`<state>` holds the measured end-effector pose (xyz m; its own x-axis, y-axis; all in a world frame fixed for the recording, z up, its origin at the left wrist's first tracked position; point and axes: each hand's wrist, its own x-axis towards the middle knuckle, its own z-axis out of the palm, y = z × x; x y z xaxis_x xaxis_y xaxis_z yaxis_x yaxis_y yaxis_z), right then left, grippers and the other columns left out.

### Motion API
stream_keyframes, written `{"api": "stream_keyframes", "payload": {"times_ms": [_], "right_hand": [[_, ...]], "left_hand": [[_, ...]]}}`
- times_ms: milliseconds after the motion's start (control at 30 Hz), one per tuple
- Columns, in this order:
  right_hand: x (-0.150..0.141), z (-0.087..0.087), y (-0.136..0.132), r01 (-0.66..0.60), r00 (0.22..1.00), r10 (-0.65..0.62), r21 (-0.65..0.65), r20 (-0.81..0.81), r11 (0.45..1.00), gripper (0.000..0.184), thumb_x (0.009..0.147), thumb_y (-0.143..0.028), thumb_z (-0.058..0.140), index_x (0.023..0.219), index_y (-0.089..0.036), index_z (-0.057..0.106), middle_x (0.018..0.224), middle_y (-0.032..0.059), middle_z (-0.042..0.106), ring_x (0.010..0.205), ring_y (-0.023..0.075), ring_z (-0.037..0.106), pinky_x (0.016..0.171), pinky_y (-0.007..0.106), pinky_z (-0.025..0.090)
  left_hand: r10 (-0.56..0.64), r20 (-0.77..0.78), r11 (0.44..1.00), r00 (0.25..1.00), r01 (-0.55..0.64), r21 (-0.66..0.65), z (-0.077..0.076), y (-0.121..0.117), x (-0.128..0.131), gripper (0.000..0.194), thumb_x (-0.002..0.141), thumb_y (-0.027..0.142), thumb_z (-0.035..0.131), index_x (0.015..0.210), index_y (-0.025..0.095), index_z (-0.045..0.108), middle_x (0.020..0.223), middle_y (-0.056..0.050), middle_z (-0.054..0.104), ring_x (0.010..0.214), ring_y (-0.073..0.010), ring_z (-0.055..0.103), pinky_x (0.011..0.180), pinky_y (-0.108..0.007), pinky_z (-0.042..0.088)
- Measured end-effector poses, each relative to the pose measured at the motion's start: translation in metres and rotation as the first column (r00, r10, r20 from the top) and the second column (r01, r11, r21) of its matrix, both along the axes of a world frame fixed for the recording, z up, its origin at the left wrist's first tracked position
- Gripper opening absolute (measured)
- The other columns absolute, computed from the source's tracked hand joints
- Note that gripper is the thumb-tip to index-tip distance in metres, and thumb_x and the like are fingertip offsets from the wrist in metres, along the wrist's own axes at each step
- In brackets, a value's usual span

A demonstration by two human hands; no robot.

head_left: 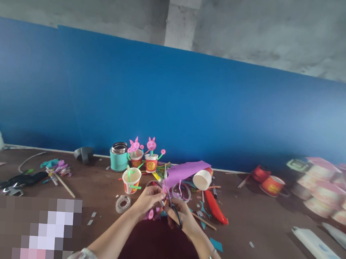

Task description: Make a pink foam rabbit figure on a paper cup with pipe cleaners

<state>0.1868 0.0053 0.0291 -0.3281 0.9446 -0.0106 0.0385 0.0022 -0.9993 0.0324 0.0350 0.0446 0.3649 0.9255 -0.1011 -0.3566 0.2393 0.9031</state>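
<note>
My right hand (182, 213) grips a pair of scissors (177, 212) by the dark handles, with the blades pointing away from me. Close beside the blades, my left hand (150, 198) is closed in a pinch on a small piece of pink-purple paper (164, 188). A larger purple sheet (186, 172) extends just beyond the fingertips; whether it joins the pinched piece I cannot tell. Pink cut-outs (151, 214) lie below my left hand. Left of it stands a paper cup (131, 181) with green strips, near a tape roll (123, 204).
Behind are two cups with pink animal faces (151, 144) and a turquoise jar (119, 157). A tipped cup (202, 179) and a red pointed object (216, 208) lie right of my hands. Stacked cups (324, 189) and a power strip (320, 252) sit far right. A blue partition (174, 102) closes the back.
</note>
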Motion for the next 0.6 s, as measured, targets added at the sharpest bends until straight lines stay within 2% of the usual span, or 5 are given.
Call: {"api": "stream_keyframes", "payload": {"times_ms": [133, 267, 433, 600], "right_hand": [[0.002, 0.001, 0.001, -0.022, 1.0, 0.022, 0.001, 0.006, 1.0, 0.04, 0.069, -0.053, 0.07, 0.069, -0.017, 0.053, 0.041, -0.0045, 0.053, 0.033, 0.0079, 0.044, 0.036, 0.018, 0.034], [0.004, 0.004, 0.0, -0.054, 0.998, 0.054, 0.016, 0.024, 0.998, 0.04, 0.07, -0.052, 0.069, 0.067, -0.016, 0.054, 0.041, -0.0039, 0.053, 0.034, 0.0076, 0.044, 0.036, 0.018, 0.033], [0.003, 0.006, -0.001, -0.072, 0.997, 0.072, 0.017, 0.01, 0.997, 0.042, 0.068, -0.054, 0.07, 0.07, -0.015, 0.055, 0.041, -0.0043, 0.052, 0.034, 0.0076, 0.044, 0.036, 0.018, 0.033], [0.003, 0.005, 0.0, -0.065, 0.998, 0.064, 0.012, 0.02, 0.998, 0.042, 0.067, -0.054, 0.07, 0.069, -0.015, 0.053, 0.039, -0.0051, 0.05, 0.032, 0.0069, 0.042, 0.034, 0.017, 0.029]], "left_hand": [[-0.04, -0.036, 0.999, 0.999, 0.04, 0.012, 0.004, 0.001, -0.004, 0.038, 0.052, 0.04, 0.083, 0.06, 0.014, 0.058, 0.05, 0.001, 0.057, 0.041, -0.0089, 0.051, 0.04, -0.019, 0.033], [-0.083, -0.072, 0.996, 0.994, 0.086, 0.03, 0.004, 0.004, -0.007, 0.038, 0.051, 0.042, 0.083, 0.057, 0.015, 0.056, 0.045, 0.003, 0.056, 0.034, -0.006, 0.045, 0.038, -0.019, 0.032], [-0.147, -0.101, 0.987, 0.984, 0.152, 0.05, 0.002, 0.004, -0.009, 0.037, 0.057, 0.044, 0.079, 0.06, 0.016, 0.055, 0.039, 0.006, 0.049, 0.028, -0.0061, 0.04, 0.033, -0.018, 0.028], [-0.191, -0.12, 0.978, 0.974, 0.199, 0.063, -0.003, 0.006, -0.012, 0.037, 0.061, 0.044, 0.076, 0.064, 0.016, 0.052, 0.039, 0.006, 0.05, 0.027, -0.007, 0.04, 0.03, -0.017, 0.024]]}}
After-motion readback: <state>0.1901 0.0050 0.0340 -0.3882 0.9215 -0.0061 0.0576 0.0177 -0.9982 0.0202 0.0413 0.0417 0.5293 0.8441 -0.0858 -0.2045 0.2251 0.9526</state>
